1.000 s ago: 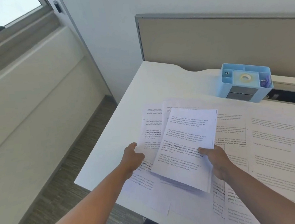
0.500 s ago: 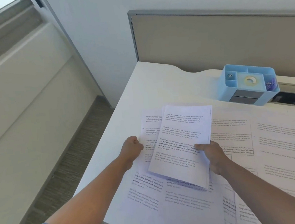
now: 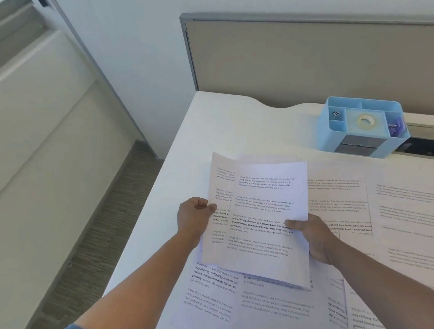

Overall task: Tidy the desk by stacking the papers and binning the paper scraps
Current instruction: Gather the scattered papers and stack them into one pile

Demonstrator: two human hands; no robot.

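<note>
A small stack of printed papers [image 3: 265,228] is held above the white desk [image 3: 223,127], tilted up toward me. My right hand [image 3: 312,234] grips the stack's right edge, thumb on top. My left hand [image 3: 195,216] pinches the left edge of a single printed sheet [image 3: 220,190] that lies just behind the stack. Several more printed sheets [image 3: 401,212] lie flat across the desk, under and to the right of my hands. No paper scraps or bin are in view.
A light blue desk organiser [image 3: 362,125] with a tape roll stands at the back right, against a beige partition [image 3: 306,58]. The desk's left edge drops to a carpeted floor [image 3: 92,246] beside a wall and window sill.
My left hand has lifted a single sheet off the desk and brought it up behind the stack. The stack in my right hand has shifted slightly left.
</note>
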